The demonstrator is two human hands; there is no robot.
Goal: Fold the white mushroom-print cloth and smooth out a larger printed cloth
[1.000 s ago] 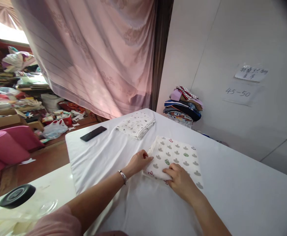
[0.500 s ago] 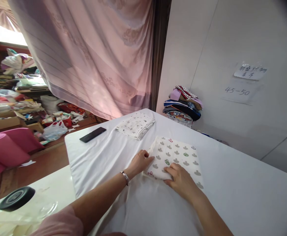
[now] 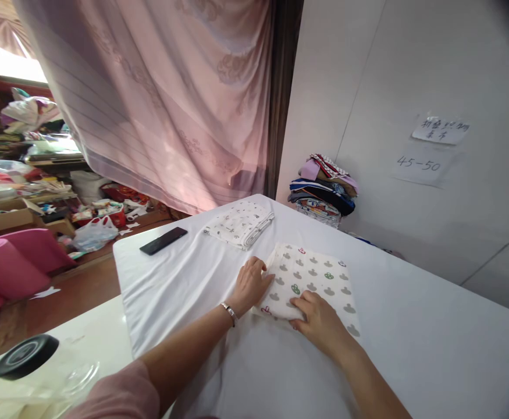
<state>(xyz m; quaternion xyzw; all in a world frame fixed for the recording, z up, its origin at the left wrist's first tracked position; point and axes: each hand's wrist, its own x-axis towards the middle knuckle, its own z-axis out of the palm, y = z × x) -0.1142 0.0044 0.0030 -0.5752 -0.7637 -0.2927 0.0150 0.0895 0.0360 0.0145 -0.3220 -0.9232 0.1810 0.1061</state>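
Observation:
A folded white cloth (image 3: pixel 319 285) printed with grey, green and red mushroom shapes lies flat on the white-covered table. At its left edge is my left hand (image 3: pixel 251 284), fingers bent and thumb resting along the fabric; a bracelet circles that wrist. My right hand (image 3: pixel 317 320) grips the near edge, with fingers on top and the thumb low at the fold. Both hands are closed on the cloth. Farther back sits a second folded white cloth (image 3: pixel 239 224) with a small dark print, apart from both hands.
A black phone (image 3: pixel 163 240) lies on the white tablecloth (image 3: pixel 171 291) at left. A clear container with a dark lid (image 3: pixel 25 356) stands at the lower left. Folded clothes (image 3: pixel 324 192) are piled by the wall. Pink rolled mats (image 3: pixel 14 267) lie on the floor beyond the table.
My left hand has shifted slightly up along the cloth's left edge, its fingers more raised and bent. The right hand and the cloth look nearly unchanged.

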